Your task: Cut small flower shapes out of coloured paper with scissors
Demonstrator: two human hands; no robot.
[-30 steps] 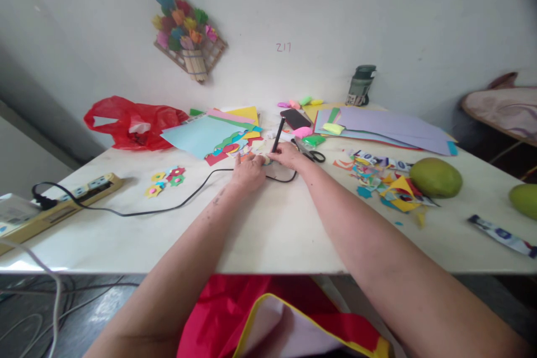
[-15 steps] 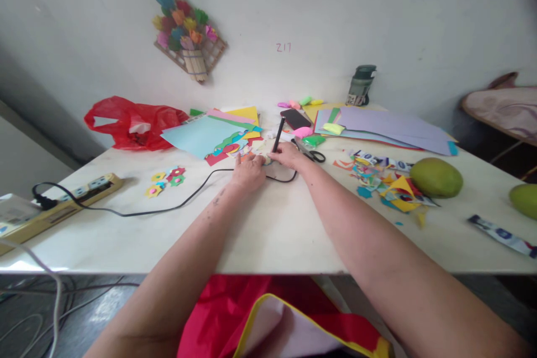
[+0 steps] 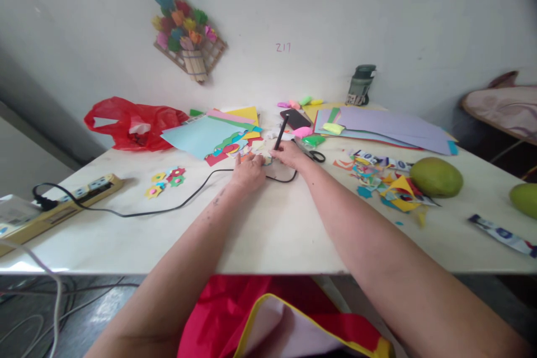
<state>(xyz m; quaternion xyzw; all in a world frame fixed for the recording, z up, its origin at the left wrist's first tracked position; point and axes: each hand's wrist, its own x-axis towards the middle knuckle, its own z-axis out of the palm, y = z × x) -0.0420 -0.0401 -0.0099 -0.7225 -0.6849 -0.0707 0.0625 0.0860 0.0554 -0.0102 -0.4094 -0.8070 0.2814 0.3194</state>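
A black pen (image 3: 282, 130) stands tilted in my right hand (image 3: 288, 155), whose fingers are closed round its lower part. My left hand (image 3: 249, 170) lies on the table with its fingers slightly apart, pressing on small pale paper pieces (image 3: 267, 160) between the hands. Just beyond it is a pile of cut coloured paper (image 3: 229, 147). Black-handled scissors (image 3: 316, 156) lie right of my right hand. A black cable (image 3: 191, 201) passes by both hands. The pen's tip is hidden.
Paper flowers (image 3: 165, 182) and a power strip (image 3: 79, 201) are on the left. A red bag (image 3: 134, 123) lies at the back left. Purple paper (image 3: 381, 126), paper scraps (image 3: 390, 184) and a green mango (image 3: 436, 177) are on the right. A bottle (image 3: 361, 85) stands behind.
The top of the pen has tipped slightly to the right and my right hand has shifted very little. My left hand keeps its place.
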